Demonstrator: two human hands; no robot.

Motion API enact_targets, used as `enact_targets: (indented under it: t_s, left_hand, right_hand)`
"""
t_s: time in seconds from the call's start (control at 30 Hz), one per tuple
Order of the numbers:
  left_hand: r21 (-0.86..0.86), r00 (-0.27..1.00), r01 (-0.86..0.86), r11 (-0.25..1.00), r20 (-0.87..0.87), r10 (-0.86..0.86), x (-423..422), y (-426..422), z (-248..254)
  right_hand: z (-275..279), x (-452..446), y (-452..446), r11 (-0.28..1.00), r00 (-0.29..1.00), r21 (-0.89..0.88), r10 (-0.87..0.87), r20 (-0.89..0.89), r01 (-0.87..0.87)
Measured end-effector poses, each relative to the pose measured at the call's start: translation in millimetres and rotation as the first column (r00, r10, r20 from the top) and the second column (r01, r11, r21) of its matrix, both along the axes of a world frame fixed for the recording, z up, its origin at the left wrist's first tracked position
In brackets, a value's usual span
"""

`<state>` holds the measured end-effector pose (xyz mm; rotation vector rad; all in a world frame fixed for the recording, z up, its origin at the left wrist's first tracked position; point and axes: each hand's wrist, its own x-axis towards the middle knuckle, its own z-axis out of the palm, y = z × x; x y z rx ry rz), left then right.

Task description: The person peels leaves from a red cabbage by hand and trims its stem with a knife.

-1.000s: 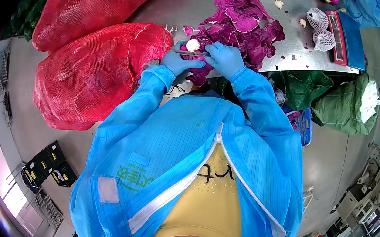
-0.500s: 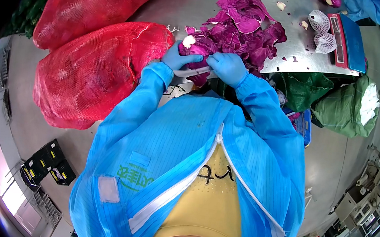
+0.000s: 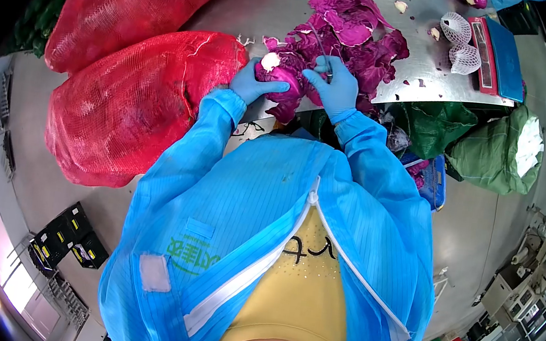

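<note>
A purple cabbage with a pale cut stem end lies at the near table edge. My left hand, in a blue glove, grips its left side with the thumb across the front. At the right of the cabbage, my gloved right hand is closed round a knife, whose thin blade points up and away. The handle is mostly hidden by the fingers. Loose purple leaves are heaped behind and to the right of the cabbage.
Red mesh sacks fill the left. On the metal table are white foam nets and a red-and-blue box. Green bags and a blue basket stand below the right edge. Black crates are at the lower left.
The knife has swung from lying level across the cabbage's near side to pointing away over the leaves. My right hand has turned, and the cabbage shows more of its front.
</note>
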<state>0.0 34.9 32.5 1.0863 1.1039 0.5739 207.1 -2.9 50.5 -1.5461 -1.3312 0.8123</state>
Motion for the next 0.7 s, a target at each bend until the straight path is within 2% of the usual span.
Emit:
enact_targets:
  t_s: [0.03, 0.1, 0.13, 0.27, 0.33, 0.37, 0.43, 0.5, 0.57, 0.63, 0.7]
  left_hand:
    - [0.000, 1.000, 0.000, 1.000, 0.000, 0.000, 0, -1, 1]
    - [-0.008, 0.999, -0.028, 1.000, -0.026, 0.027, 1, -1, 1]
    - [-0.007, 0.999, -0.028, 1.000, -0.026, 0.028, 2, -1, 3]
    - [0.006, 0.998, -0.028, 1.000, -0.053, 0.028, 1, -1, -5]
    - [0.022, 0.999, -0.024, 0.999, -0.040, 0.025, 3, -3, -11]
    - [0.046, 0.995, -0.024, 0.999, -0.099, 0.028, 3, -3, -14]
    - [0.072, 0.987, -0.023, 0.997, -0.158, 0.034, 3, -2, -13]
    - [0.067, 0.972, -0.011, 0.998, -0.235, 0.027, 4, -1, -11]
    - [0.057, 0.975, -0.007, 0.998, -0.221, 0.020, 5, 0, -5]
    - [0.045, 0.978, -0.001, 0.999, -0.208, 0.010, 7, -1, 1]
    - [0.058, 0.978, -0.014, 0.998, -0.206, 0.025, 10, -3, 6]
  right_hand:
    - [1, -1, 0, 1.000, 1.000, 0.000, 0.000, 0.000, 0.000]
    - [6, -2, 0, 0.981, 0.979, -0.157, 0.137, 0.149, -0.114]
    - [8, -2, 0, 0.971, 0.981, -0.205, 0.151, 0.125, -0.124]
    - [1, -3, 1, 0.982, 0.979, -0.090, 0.173, 0.111, -0.163]
    - [16, -5, -1, 0.975, 0.884, -0.091, 0.221, 0.412, -0.201]
    - [17, -5, -2, 0.975, 0.884, -0.091, 0.220, 0.413, -0.201]
    - [18, -4, -1, 0.965, 0.802, -0.099, 0.257, 0.540, -0.242]
    - [20, -4, -1, 0.961, 0.781, -0.076, 0.262, 0.567, -0.267]
    - [20, -3, 0, 0.955, 0.759, -0.055, 0.265, 0.595, -0.291]
    - [17, -2, 1, 0.965, 0.844, -0.104, 0.260, 0.469, -0.239]
    - [17, -1, 2, 0.965, 0.820, -0.127, 0.260, 0.510, -0.228]
